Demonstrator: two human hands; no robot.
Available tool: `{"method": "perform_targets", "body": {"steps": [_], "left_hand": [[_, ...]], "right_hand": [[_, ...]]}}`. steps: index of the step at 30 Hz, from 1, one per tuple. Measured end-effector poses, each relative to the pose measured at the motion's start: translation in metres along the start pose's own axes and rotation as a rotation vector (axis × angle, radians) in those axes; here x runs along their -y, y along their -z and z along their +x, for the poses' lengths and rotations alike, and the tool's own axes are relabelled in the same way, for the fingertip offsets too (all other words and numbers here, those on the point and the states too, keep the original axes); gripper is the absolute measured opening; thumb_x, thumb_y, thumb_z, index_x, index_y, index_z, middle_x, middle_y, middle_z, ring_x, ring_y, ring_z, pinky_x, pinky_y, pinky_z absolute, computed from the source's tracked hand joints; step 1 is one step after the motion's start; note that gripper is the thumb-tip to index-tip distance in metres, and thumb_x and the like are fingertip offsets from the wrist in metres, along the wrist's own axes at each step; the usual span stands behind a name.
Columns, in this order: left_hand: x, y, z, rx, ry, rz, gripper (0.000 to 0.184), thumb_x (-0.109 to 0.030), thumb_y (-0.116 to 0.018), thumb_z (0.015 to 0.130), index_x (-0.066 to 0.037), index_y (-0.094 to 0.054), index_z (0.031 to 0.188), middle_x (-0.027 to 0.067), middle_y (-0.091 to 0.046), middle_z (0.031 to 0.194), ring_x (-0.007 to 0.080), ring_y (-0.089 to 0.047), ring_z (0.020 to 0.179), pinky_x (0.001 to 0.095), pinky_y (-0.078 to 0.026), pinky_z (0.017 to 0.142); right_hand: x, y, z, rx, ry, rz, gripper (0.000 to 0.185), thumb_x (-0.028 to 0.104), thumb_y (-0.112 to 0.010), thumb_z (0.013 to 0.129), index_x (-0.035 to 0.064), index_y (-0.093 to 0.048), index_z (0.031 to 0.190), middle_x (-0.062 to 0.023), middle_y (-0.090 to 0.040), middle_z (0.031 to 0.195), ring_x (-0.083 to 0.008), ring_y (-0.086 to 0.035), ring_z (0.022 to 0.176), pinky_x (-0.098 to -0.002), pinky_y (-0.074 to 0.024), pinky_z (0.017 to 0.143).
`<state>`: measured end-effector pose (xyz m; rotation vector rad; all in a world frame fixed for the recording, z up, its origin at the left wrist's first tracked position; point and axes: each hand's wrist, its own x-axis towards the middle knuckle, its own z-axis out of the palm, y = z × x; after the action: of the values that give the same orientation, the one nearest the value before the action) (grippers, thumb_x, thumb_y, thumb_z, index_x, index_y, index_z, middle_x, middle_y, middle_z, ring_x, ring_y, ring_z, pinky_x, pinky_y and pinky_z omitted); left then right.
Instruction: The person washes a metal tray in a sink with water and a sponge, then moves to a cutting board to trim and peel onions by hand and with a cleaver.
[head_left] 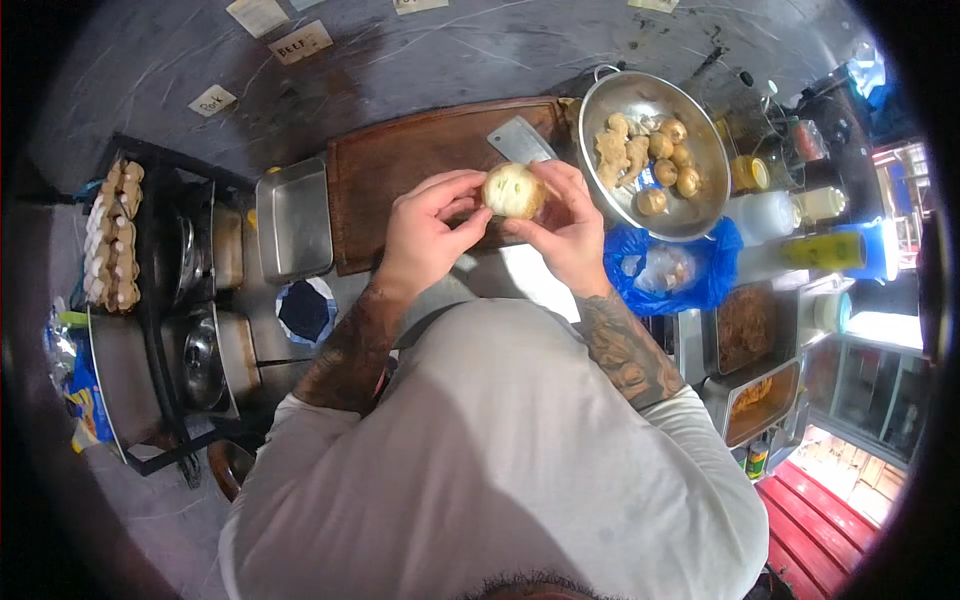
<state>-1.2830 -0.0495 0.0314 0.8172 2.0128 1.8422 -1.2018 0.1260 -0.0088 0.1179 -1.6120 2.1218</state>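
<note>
Between my two hands is an onion [513,191] with a pale cut face turned up and brownish skin at its side. My left hand [436,222] has its fingertips on the onion's left side. On the right side, my right hand [568,226] holds it with curled fingers and thumb. Both hands are over the front part of a brown wooden cutting board [385,180]. Behind the onion, a cleaver's wide metal blade [520,139] lies on the board; its handle cannot be made out.
Right of the board, a steel colander [713,150] holds ginger [614,150] and several onions. A blue plastic bag [715,268] sits in front of it. Bottles [765,213] and food trays [745,325] are farther right. On the left are an empty metal tray [293,220] and egg cartons [112,240].
</note>
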Motion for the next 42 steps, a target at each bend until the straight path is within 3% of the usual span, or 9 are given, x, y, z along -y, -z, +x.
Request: {"method": "perform_targets", "body": {"steps": [1, 4, 16, 18, 24, 29, 33, 39, 42], "left_hand": [[0.001, 0.0, -0.001, -0.002, 0.0, 0.001, 0.039, 0.011, -0.068, 0.085, 0.006, -0.063, 0.123, 0.0142, -0.059, 0.129, 0.0206, -0.064, 0.113, 0.0313, -0.055, 0.098], [0.006, -0.003, -0.003, -0.03, -0.03, -0.036, 0.038, 0.011, -0.065, 0.086, 0.005, -0.063, 0.123, 0.0147, -0.059, 0.13, 0.021, -0.063, 0.114, 0.0312, -0.054, 0.098], [0.017, -0.011, -0.003, -0.105, 0.008, -0.025, 0.029, 0.01, -0.061, 0.089, 0.007, -0.064, 0.118, 0.014, -0.061, 0.125, 0.0206, -0.064, 0.112, 0.031, -0.054, 0.097], [0.025, -0.015, -0.003, -0.154, 0.069, -0.242, 0.024, 0.009, -0.064, 0.089, 0.007, -0.065, 0.114, 0.0125, -0.067, 0.116, 0.0173, -0.066, 0.105, 0.0282, -0.056, 0.09], [0.032, -0.011, -0.008, -0.181, 0.187, -0.213, 0.018, 0.007, -0.067, 0.088, 0.007, -0.066, 0.106, 0.008, -0.071, 0.098, 0.0109, -0.067, 0.089, 0.0243, -0.054, 0.08], [0.035, -0.011, -0.008, -0.191, 0.221, -0.276, 0.012, 0.006, -0.066, 0.088, 0.006, -0.066, 0.1, 0.0076, -0.07, 0.094, 0.0107, -0.067, 0.086, 0.0242, -0.054, 0.078], [0.056, 0.0, -0.008, -0.161, 0.286, -0.424, 0.009, 0.003, -0.063, 0.09, 0.006, -0.064, 0.098, 0.0089, -0.07, 0.091, 0.0129, -0.069, 0.083, 0.0246, -0.055, 0.075], [0.032, -0.002, -0.009, -0.044, 0.335, -0.643, 0.018, 0.004, -0.06, 0.094, 0.007, -0.064, 0.112, 0.0129, -0.07, 0.103, 0.019, -0.07, 0.093, 0.0322, -0.058, 0.087], [0.042, 0.008, -0.008, 0.028, 0.328, -0.448, 0.02, 0.003, -0.06, 0.095, 0.007, -0.064, 0.114, 0.0147, -0.069, 0.11, 0.0204, -0.069, 0.1, 0.0347, -0.057, 0.093]], "right_hand": [[0.0, 0.002, 0.0, 0.041, 0.075, -0.242, 0.061, -0.001, -0.084, 0.074, 0.0011, -0.057, 0.128, -0.0113, -0.044, 0.138, -0.0251, -0.05, 0.13, -0.0334, -0.054, 0.098], [0.01, -0.007, -0.001, -0.019, 0.051, -0.333, 0.059, 0.005, -0.088, 0.071, -0.0004, -0.06, 0.122, -0.015, -0.047, 0.142, -0.0264, -0.054, 0.128, -0.0346, -0.0554, 0.095], [-0.003, -0.008, -0.004, -0.025, 0.104, -0.337, 0.057, 0.005, -0.088, 0.072, -0.003, -0.06, 0.121, -0.0211, -0.06, 0.134, -0.0253, -0.063, 0.118, -0.0344, -0.055, 0.096], [-0.004, -0.01, -0.005, -0.04, 0.097, -0.324, 0.057, 0.005, -0.088, 0.071, -0.0036, -0.06, 0.121, -0.0214, -0.06, 0.133, -0.0252, -0.063, 0.118, -0.0345, -0.055, 0.096], [-0.009, -0.007, -0.007, -0.043, 0.094, -0.321, 0.056, 0.004, -0.088, 0.07, -0.0047, -0.06, 0.118, -0.0222, -0.061, 0.132, -0.0247, -0.064, 0.115, -0.035, -0.0551, 0.095], [-0.009, -0.008, -0.008, -0.008, 0.099, -0.359, 0.056, 0.005, -0.087, 0.069, -0.003, -0.06, 0.118, -0.0211, -0.063, 0.127, -0.0249, -0.066, 0.113, -0.0344, -0.055, 0.095], [-0.011, -0.006, -0.008, 0.105, 0.032, -0.443, 0.061, 0.0, -0.085, 0.073, -0.0044, -0.055, 0.127, -0.0186, -0.058, 0.135, -0.0225, -0.06, 0.12, -0.0349, -0.0519, 0.1], [-0.016, -0.006, -0.003, -0.058, 0.095, -0.469, 0.057, 0.008, -0.088, 0.069, -0.0001, -0.062, 0.118, -0.0175, -0.068, 0.121, -0.0243, -0.068, 0.11, -0.0348, -0.0558, 0.091], [-0.015, 0.0, -0.006, -0.032, 0.106, -0.476, 0.057, 0.008, -0.087, 0.07, -0.0006, -0.061, 0.119, -0.0176, -0.067, 0.123, -0.0236, -0.067, 0.112, -0.0341, -0.0558, 0.092]]}}
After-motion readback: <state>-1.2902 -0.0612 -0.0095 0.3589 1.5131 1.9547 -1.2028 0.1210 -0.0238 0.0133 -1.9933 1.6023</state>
